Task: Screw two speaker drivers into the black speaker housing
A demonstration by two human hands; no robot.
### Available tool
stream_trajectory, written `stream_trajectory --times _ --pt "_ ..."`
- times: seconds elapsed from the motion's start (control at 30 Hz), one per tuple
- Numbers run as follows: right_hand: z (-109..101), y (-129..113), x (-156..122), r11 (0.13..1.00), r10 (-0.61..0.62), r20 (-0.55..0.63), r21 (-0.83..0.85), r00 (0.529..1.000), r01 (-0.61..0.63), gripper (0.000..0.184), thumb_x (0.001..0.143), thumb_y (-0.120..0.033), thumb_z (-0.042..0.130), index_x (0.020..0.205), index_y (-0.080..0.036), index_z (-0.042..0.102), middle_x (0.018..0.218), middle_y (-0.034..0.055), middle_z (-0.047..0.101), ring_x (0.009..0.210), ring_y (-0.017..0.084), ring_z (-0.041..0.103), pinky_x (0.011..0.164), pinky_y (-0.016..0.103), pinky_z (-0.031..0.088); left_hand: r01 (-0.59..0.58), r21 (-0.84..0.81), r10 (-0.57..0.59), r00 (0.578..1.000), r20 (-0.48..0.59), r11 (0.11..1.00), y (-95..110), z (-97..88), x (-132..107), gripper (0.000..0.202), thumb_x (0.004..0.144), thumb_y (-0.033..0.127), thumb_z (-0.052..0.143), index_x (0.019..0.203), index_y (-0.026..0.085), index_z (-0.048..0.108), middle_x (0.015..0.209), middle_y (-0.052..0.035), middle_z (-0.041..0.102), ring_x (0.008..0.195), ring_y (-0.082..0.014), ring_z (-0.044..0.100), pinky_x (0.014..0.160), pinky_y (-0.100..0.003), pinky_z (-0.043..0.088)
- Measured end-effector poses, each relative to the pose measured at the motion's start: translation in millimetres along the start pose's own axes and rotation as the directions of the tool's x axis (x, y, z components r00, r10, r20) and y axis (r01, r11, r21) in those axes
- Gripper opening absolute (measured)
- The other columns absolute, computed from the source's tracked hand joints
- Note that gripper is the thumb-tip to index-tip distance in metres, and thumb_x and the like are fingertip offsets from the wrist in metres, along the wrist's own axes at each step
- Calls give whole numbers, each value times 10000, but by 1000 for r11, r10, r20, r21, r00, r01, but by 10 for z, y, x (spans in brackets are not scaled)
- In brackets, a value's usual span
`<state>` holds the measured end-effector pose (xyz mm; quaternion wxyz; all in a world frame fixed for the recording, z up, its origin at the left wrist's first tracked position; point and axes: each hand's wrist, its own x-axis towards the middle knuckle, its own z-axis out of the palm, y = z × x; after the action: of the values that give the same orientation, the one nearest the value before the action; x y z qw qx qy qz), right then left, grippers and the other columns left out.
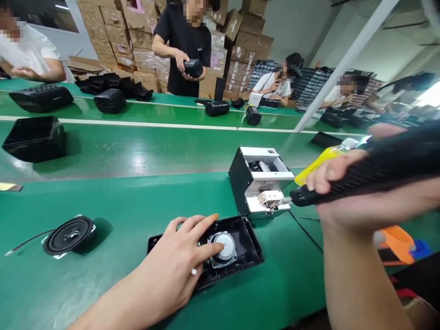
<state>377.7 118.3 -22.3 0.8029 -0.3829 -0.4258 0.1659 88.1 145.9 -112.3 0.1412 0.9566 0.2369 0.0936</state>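
My left hand lies over a black plastic speaker housing, its fingers spread across the far wall and holding it on the bench. The index fingertip presses on the round silver back of a small speaker driver inside. A small white plug shows by my thumb. My right hand is closed around a black electric screwdriver, blurred and tilted. Its tip points left, at the front of a white and black screw feeder; whether it touches a screw, I cannot tell.
A loose black speaker driver with a red wire lies on the green bench at left. Beyond is a conveyor belt carrying an open black housing. A yellow bottle and an orange object lie at right. Co-workers stand opposite.
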Motion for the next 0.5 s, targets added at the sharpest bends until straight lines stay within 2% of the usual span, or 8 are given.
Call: stream_trajectory --times 0.07,0.1,0.23,0.37,0.43,0.5 --pt "82 91 56 989 -143 -2 -47 990 142 669 785 -846 576 1000 -220 673 549 -43 544 379 146 496 315 255 346 -27 27 28 1000 -6 999 -69 4 -26 628 847 46 434 1345 378 628 1663 -114 380 1351 -416 522 969 -678 495" --pt "107 142 62 986 -159 8 -56 987 159 662 791 -844 577 984 -216 656 542 -46 540 363 143 471 303 257 336 -37 46 36 999 14 998 -94 -10 -38 643 847 47 437 1360 391 618 1671 -107 373 1340 -412 539 959 -658 514" --pt "97 307 7 994 -96 40 -41 995 97 668 862 -844 468 1012 -213 625 526 -50 538 344 136 434 322 257 347 -84 136 73 994 81 987 -129 -105 -75 617 906 115 472 1444 406 554 1687 -92 363 1353 -387 569 982 -571 553" --pt "23 368 -53 997 -75 71 -20 995 77 689 888 -842 418 1064 -206 618 553 -43 558 349 135 448 345 254 359 -103 179 96 994 47 979 -141 -88 -87 554 946 201 516 1448 432 562 1679 -66 380 1359 -386 577 986 -541 554" --pt "-5 366 -77 998 -66 89 -16 994 68 698 894 -837 413 1112 -205 616 568 -40 570 350 134 455 353 253 367 -79 166 78 997 15 983 -154 -58 -90 483 990 330 543 1460 441 554 1689 -61 358 1367 -394 570 999 -548 546" --pt "-23 341 -102 998 -54 100 -19 993 56 707 900 -828 416 1160 -203 619 578 -35 577 354 138 463 360 259 378 -77 142 74 997 23 987 -155 -62 -91 496 998 549 561 1482 438 541 1686 -82 355 1361 -425 569 991 -572 546"
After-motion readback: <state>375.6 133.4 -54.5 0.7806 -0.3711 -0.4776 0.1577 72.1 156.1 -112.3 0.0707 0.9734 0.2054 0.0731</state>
